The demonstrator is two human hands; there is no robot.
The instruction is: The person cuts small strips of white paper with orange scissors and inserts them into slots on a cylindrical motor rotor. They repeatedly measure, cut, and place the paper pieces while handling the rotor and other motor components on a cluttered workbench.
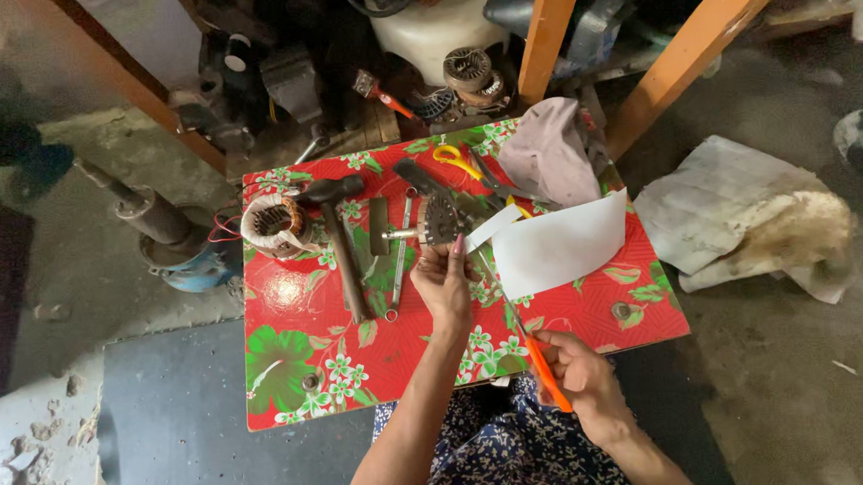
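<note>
White paper sheet (pixel 560 247) pinched by left fingers (pixel 449 256), orange-handled scissors (pixel 533 350) cutting beside them.

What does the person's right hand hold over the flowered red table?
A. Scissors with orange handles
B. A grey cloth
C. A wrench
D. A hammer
A: the right hand grips the orange-handled scissors, whose blades reach up into the white paper that the left hand holds; the hammer lies untouched on the table.
</note>
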